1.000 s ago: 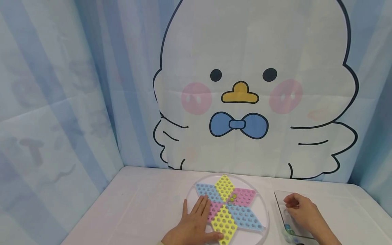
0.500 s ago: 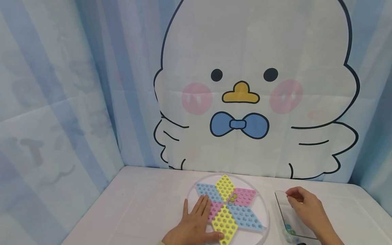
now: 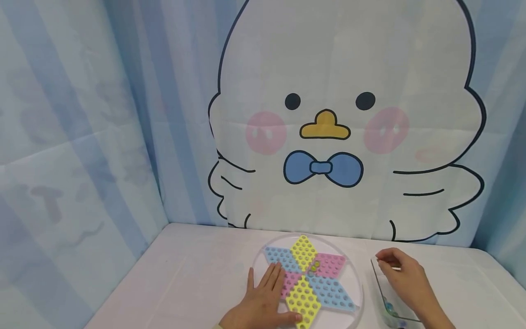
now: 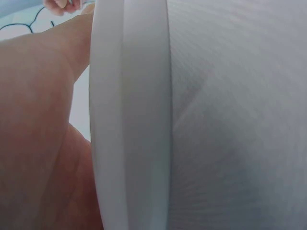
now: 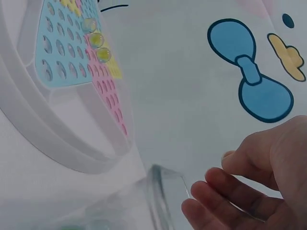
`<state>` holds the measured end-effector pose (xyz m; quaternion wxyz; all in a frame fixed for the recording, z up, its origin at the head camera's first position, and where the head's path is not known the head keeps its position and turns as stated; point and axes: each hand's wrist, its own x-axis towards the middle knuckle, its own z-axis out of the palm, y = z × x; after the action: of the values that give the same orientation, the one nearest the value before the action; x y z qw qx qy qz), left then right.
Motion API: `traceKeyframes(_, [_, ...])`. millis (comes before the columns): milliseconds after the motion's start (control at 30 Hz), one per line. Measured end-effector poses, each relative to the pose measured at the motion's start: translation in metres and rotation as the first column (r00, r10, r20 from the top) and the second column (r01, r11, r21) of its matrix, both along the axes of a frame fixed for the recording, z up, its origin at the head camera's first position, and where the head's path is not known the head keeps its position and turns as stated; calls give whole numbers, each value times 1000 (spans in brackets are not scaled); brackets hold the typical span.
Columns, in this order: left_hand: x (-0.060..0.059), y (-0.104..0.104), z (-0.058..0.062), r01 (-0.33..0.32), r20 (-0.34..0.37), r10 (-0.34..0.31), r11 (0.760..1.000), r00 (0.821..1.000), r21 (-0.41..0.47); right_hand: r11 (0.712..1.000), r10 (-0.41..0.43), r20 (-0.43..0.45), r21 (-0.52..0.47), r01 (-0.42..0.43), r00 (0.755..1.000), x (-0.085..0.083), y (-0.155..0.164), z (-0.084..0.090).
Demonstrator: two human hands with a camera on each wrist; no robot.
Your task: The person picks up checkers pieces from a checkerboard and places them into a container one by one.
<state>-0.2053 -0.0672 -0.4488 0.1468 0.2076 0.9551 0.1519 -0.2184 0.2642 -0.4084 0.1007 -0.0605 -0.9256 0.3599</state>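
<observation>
A white round Chinese checkers board (image 3: 339, 292) with a yellow, blue and pink star of holes lies on the table. My left hand (image 3: 259, 301) rests flat on its left side, fingers spread. In the right wrist view, two yellow-green marbles (image 5: 100, 48) and a clear marble (image 5: 88, 25) sit in holes near the board's middle. My right hand (image 3: 404, 276) is above a clear box (image 3: 384, 292) to the right of the board. Its thumb and fingers (image 5: 211, 184) are bent towards each other; whether something is between them is hidden. Several marbles (image 3: 389, 308) lie in the box.
The white table (image 3: 197, 269) reaches back to a curtain (image 3: 349, 205) printed with a cartoon bird. A striped blue curtain (image 3: 74, 137) hangs on the left. In the left wrist view, the board's raised rim (image 4: 129, 115) stands beside the left hand.
My right hand has risen from inside the box to near its far left rim, its fingers drawn closer together. The left hand stays on the board, and the marbles there look unchanged.
</observation>
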Motion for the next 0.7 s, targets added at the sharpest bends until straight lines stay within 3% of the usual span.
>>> traceKeyframes(233, [0,0,1,2,-1,-2,1000,1000,-8,998,53,-109,21,-51,993,1,-13,-1])
traceKeyframes(433, [0,0,0,11,-14,-11,1000,1000,-14,997,74,-138,5,-74,988,1,-28,-1])
traceKeyframes(700, [-2,-2,-3,23,-9,-23,1000,1000,2,991,129,-109,-25,-133,986,0,-50,-3])
